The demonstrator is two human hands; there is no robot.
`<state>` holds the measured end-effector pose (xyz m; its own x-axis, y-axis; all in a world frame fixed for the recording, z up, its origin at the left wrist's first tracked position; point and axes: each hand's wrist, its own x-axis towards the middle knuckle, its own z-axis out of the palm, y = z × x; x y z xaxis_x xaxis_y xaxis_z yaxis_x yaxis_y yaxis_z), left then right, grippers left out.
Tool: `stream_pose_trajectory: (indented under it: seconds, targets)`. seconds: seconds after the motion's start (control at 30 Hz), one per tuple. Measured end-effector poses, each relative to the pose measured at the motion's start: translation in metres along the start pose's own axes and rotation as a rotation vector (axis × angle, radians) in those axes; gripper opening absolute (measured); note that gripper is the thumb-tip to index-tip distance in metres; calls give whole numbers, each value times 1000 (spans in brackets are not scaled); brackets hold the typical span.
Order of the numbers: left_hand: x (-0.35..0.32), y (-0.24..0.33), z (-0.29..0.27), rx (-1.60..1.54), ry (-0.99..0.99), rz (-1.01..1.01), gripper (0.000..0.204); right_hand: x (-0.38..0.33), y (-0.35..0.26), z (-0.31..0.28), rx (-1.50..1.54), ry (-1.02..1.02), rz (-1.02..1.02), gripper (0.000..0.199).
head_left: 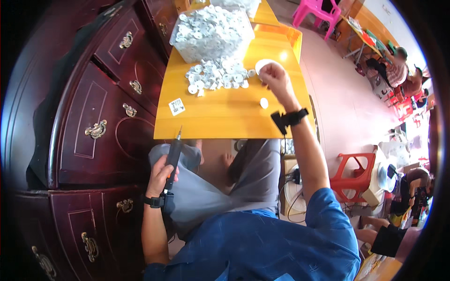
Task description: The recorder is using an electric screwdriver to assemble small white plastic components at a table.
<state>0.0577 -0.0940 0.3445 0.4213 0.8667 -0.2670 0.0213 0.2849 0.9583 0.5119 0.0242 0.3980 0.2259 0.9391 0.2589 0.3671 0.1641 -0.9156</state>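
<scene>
My left hand [159,177] is closed around a black electric screwdriver [174,153], its thin bit pointing up and away beside the table's near edge. Over the right part of the yellow table [220,124], my right hand [277,80] has its fingers pinched together above a small white dish [260,64]. Whatever the fingertips hold, if anything, is too small to make out. A single white round piece [264,103] lies on the table just nearer to me than that hand. Left of the dish spreads a loose pile of white round plastic parts [218,74].
A clear plastic bin [192,52] heaped with similar white parts stands at the table's far side. A printed white card [176,107] lies near the left edge. Dark red drawers [96,129] rise close on my left. An orange-red stool [356,175] and seated people are to the right.
</scene>
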Motion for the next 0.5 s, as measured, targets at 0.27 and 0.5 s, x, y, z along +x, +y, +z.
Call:
stream_pose_trajectory:
  seconds: [0.27, 0.5]
  targets:
    - [4, 2, 12, 84, -31, 5, 31, -62, -30, 98, 321, -305, 207, 14]
    - [2, 14, 28, 82, -79, 30, 20, -86, -37, 145, 445, -400, 225, 15]
